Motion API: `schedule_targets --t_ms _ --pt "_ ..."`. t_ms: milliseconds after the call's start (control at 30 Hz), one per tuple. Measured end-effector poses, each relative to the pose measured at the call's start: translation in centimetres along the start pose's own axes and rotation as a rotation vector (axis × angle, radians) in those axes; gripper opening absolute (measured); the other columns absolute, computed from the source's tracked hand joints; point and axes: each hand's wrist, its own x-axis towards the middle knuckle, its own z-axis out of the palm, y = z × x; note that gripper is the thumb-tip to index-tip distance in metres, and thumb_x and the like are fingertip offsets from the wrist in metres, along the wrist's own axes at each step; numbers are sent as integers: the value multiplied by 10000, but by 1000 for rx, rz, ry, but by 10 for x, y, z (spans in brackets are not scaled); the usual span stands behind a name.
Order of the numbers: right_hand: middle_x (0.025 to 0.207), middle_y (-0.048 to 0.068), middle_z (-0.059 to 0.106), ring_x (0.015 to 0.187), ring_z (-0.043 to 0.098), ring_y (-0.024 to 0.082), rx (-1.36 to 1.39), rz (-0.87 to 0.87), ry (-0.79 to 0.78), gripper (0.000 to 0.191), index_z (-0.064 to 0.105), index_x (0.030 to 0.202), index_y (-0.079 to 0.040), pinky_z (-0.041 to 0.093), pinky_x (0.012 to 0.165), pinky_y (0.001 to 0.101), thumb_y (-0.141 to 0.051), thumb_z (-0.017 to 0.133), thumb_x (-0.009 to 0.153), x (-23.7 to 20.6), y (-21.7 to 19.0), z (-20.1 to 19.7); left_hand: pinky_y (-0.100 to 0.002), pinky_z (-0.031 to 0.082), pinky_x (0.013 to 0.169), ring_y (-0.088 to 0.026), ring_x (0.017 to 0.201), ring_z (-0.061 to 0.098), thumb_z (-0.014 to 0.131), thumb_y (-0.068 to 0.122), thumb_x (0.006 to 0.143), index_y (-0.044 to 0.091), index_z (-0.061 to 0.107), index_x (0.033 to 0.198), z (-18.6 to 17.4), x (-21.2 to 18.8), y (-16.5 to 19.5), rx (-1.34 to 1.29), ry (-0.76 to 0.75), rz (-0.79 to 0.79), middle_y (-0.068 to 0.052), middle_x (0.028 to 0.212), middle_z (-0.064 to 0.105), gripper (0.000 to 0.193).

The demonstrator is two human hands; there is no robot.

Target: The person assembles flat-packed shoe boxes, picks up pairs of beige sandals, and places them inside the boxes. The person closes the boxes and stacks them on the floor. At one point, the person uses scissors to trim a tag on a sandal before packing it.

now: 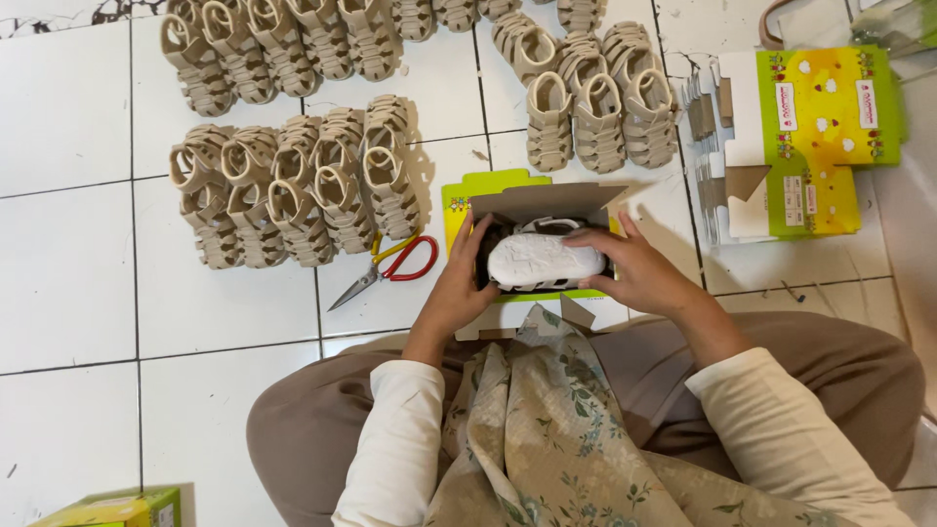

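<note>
Both hands' grip [547, 273] on green shoebox [488, 183]

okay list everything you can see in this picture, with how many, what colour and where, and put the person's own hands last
open box: one, green with a brown inside, floor in front of the person
white-wrapped bundle: one, white, in the open box
sandals: dozens, beige, in rows on the floor, upper left and top middle
scissors: one pair, red and yellow handles, left of the open box
flat boxes: one stack, green and yellow, right
closed box: one, green, bottom left corner
floor tiles: white, throughout
left hand: at the open box's left side
right hand: on the bundle's right end
</note>
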Motion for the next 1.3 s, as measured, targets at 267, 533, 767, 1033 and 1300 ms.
schedule_targets --t_ms 267,533,767,1033,1300 --pt "1496 19 541 1254 583 233 -118 93 -140 533 624 1374 -233 5 1234 590 -147 717 856 7 5 1 -447 333 1235 -309 1571 302 736 107 853 130 405 1558 1 3 -22 -163 10 -15 -175 1708 260 779" --pt "1322 7 630 1287 541 243 -255 97 -26 441 697 1155 -167 292 1114 499 -113 800 729 11 -6 20 -446 388 1185 -331 1506 358 844 88 740 122 409 1491 8 6 -1 22 61 -20 -187 1624 337 868" --pt "1275 126 619 1196 549 334 -160 -2 370 389 709 1138 -125 418 1026 475 -102 834 770 -9 20 9 -407 503 1105 -311 1389 527 773 105 854 158 431 1470 -8 -3 -17 -390 101 -174 -110 1569 454 707" --pt "967 58 562 891 612 172 805 418 163 343 604 1066 -62 584 732 312 36 799 802 -5 85 41 -420 548 993 -297 1368 536 825 76 839 120 577 1183 3 7 -56 -307 -7 -232 -90 1472 504 427" --pt "1147 50 562 1104 566 204 543 361 -104 671 491 1273 -147 496 930 342 -89 877 727 -8 86 34 -374 488 1034 -290 1391 467 839 126 753 225 646 1193 -8 0 -38 -325 -192 -345 5 1551 285 490"
